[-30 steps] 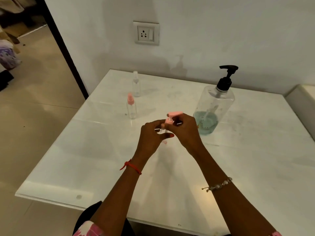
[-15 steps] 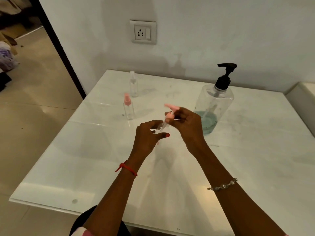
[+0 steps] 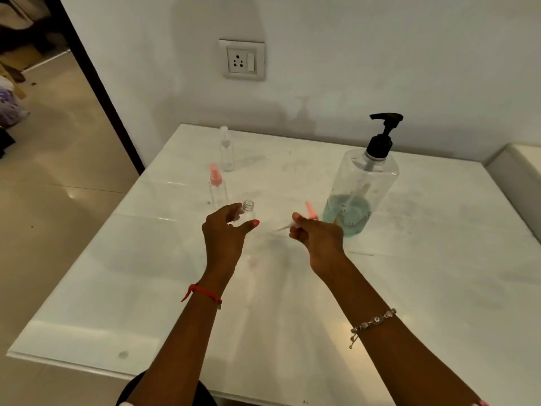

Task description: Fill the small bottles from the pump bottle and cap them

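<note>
Home room: wall socket (image 3: 242, 60), tiled floor (image 3: 58, 177)

No readable text, label or number shows anywhere.

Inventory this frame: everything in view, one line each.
pump bottle: 1, clear, black pump, blue-green liquid, table right
clear-capped small bottle: 1, clear, table far left
pink-capped small bottle: 1, clear, just nearer
open small bottle: 1, clear, in left hand
pink spray cap: 1, pink, in right hand
table: 1, white, against wall
wall socket: 1, white, wall above table
left hand: 1, red wrist thread, holds open small bottle
right hand: 1, bead bracelet, pinches pink spray cap
</note>
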